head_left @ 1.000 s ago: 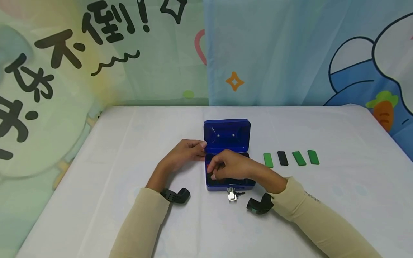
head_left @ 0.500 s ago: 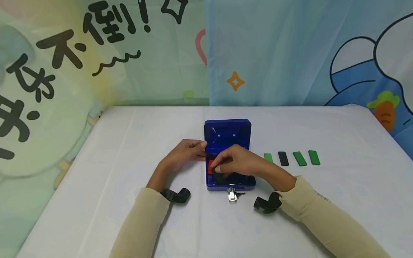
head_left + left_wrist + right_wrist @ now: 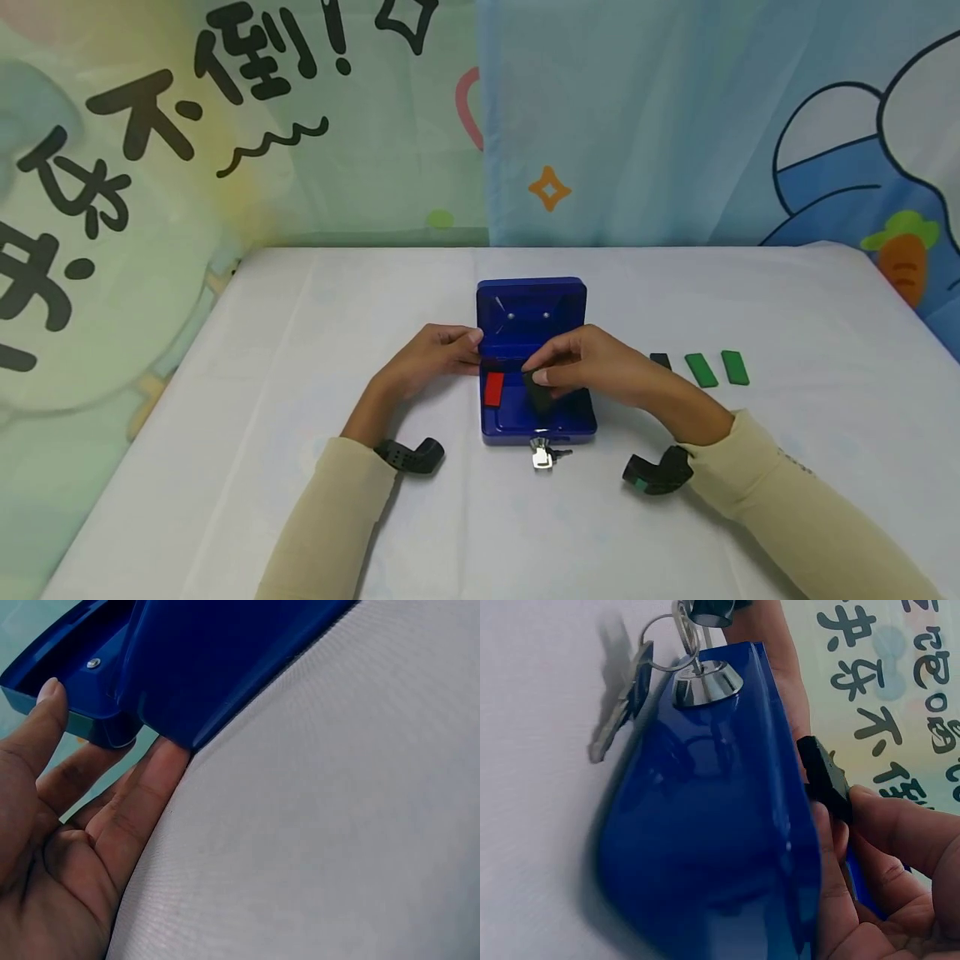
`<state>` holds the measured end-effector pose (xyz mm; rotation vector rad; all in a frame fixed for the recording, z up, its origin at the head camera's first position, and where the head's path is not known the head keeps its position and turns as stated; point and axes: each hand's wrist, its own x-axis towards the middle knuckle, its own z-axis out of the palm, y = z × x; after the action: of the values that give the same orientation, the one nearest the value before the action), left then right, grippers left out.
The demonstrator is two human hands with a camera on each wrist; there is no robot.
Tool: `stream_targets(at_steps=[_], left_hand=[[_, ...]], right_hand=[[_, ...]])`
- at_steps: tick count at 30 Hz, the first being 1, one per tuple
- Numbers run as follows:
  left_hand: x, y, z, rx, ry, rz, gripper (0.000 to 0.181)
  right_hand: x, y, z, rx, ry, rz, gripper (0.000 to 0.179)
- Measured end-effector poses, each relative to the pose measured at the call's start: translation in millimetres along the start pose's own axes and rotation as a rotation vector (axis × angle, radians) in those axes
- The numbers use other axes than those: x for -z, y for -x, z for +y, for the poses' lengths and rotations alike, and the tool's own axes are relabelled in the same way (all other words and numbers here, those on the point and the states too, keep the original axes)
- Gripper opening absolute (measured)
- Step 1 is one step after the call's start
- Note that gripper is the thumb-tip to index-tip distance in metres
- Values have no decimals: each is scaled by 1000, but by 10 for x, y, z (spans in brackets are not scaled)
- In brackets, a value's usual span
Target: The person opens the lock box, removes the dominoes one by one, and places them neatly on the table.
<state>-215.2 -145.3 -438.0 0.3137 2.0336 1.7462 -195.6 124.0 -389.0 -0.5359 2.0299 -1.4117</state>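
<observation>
A blue metal cash box (image 3: 517, 429) stands on the white table with its lid (image 3: 528, 317) raised. At the box's left side, my left hand (image 3: 442, 350) holds the lid's lower corner; in the left wrist view its thumb (image 3: 49, 712) lies against the lid's rim and other fingers reach the corner and side wall. My right hand (image 3: 588, 362) is over the box and pinches a black tile (image 3: 826, 776) between thumb and fingers. Inside the box, at the left, lies a red tile (image 3: 493, 389). My right hand hides part of the box's interior.
To the right of the box lie two green tiles (image 3: 701, 370) and a black tile (image 3: 661, 360), the latter partly hidden by my right forearm. A lock with keys (image 3: 543, 454) hangs at the box's front. Printed cloth (image 3: 637, 125) stands behind the table.
My right hand has moved right and farther back within the box, holding the black tile. The red tile is now uncovered, while the forearm covers the nearest green one. My left hand stays still.
</observation>
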Motion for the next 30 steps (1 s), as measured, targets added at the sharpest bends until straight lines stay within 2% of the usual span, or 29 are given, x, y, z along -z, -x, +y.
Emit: stream_targets(at_steps=[6,12,18,25,30], left_hand=[[13,-6,-10,-19,24,-1,45],[28,-20,-29,-7,52,0,43],[15,-34,-14,-11,69,-29,40],[21,-11,2,-1,28,-15,42],[24,6,-1,-1,23,-12,43]], right_hand=[[62,40,14,-22,-7,27,25],[112,94,59,-19,12,51,27],[145,197,63,-27,21,71,28],[205,306,49,-31,-18,91,30],[258,379,48,-45,13,132,31]])
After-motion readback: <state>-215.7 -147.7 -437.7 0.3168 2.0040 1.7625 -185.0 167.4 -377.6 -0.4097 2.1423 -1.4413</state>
